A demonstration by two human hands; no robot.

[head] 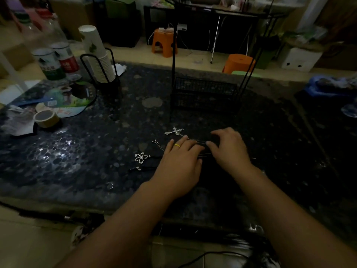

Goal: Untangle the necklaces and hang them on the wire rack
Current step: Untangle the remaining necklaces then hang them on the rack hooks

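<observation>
On speckled glossy table [81, 151] — thin tangled necklaces [197, 142]

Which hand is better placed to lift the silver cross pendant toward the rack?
Left, probably. The left hand has fingertips right beside the silver cross pendant; the right hand lies farther right, over the thin chains. The black wire rack stands straight behind.

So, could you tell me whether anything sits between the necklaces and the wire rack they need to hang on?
Nothing visible does. The necklaces lie under the left hand and right hand, and the tabletop between them and the wire rack just behind is bare.
</observation>
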